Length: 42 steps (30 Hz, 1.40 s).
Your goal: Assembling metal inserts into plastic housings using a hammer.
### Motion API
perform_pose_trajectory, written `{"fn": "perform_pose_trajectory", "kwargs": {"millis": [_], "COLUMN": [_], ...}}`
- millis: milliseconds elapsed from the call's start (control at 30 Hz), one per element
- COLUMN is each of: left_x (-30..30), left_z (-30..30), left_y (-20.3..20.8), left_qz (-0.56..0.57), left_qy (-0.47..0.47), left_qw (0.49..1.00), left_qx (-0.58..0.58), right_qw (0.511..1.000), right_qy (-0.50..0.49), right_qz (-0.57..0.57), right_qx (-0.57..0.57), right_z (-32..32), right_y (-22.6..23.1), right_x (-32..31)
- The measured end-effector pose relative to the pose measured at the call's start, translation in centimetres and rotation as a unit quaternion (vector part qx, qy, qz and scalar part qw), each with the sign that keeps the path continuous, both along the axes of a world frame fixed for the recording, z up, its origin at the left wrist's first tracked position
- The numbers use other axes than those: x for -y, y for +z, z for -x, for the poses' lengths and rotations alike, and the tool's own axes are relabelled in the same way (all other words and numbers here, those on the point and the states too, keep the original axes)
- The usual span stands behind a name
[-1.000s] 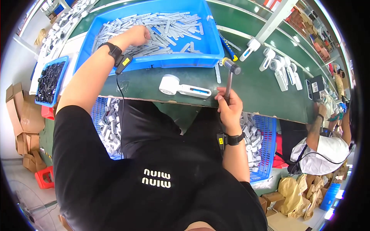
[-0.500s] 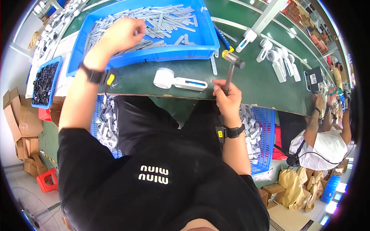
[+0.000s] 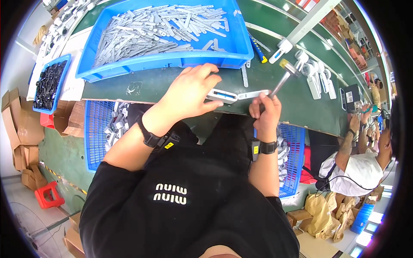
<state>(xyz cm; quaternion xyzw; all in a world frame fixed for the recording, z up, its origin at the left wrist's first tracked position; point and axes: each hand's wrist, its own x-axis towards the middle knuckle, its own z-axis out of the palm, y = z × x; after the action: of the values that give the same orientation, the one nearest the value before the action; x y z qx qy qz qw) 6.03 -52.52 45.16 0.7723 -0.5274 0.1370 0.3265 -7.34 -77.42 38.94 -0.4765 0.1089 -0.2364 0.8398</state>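
Because the right hand (image 3: 267, 112) has both a hammer (image 3: 282, 80) and a grey strip (image 3: 251, 95) to manage, its grip deserves most care: thumb and fingers pinch the strip's right end, and the hammer handle sits in the same hand, head raised. The white housing (image 3: 224, 96) lies on the bench (image 3: 112, 91) before the person, its slotted arm showing and the rest hidden under the left hand (image 3: 188, 92). That hand's grip is spread, thumb to the near side and fingers arched to the far side — whether it touches the housing, I cannot tell. The strip's left end comes right up to the slotted arm; contact is unclear. Good handling, I judge, means steadying the housing firmly, pinching the strip lightly so it does not bend — and angling the hammer head clear of the left fingers.
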Motion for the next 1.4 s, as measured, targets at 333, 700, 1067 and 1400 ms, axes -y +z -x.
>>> {"fn": "perform_pose_trajectory", "kwargs": {"millis": [333,700,1067,1400], "left_x": [0.2,0.0,0.0,-0.1], "left_z": [-0.4,1.0,1.5,1.1], "left_y": [-3.2,-1.6,-1.6,-4.1], "left_qz": [-0.075,-0.178,-0.101,0.024], "left_qy": [0.057,0.057,0.073,0.092], "left_qw": [0.971,0.976,0.985,0.994], "left_qx": [0.221,0.109,0.121,-0.056], "right_qw": [0.997,0.996,0.994,0.985], "right_qy": [0.043,0.075,0.056,0.050], "right_qz": [-0.025,-0.004,0.043,-0.001], "right_qx": [0.063,-0.044,-0.087,-0.166], "right_z": [0.4,0.0,0.2,-0.7], "right_y": [-0.8,0.6,1.0,3.6], "right_x": [0.5,1.1,0.3,-4.7]}}
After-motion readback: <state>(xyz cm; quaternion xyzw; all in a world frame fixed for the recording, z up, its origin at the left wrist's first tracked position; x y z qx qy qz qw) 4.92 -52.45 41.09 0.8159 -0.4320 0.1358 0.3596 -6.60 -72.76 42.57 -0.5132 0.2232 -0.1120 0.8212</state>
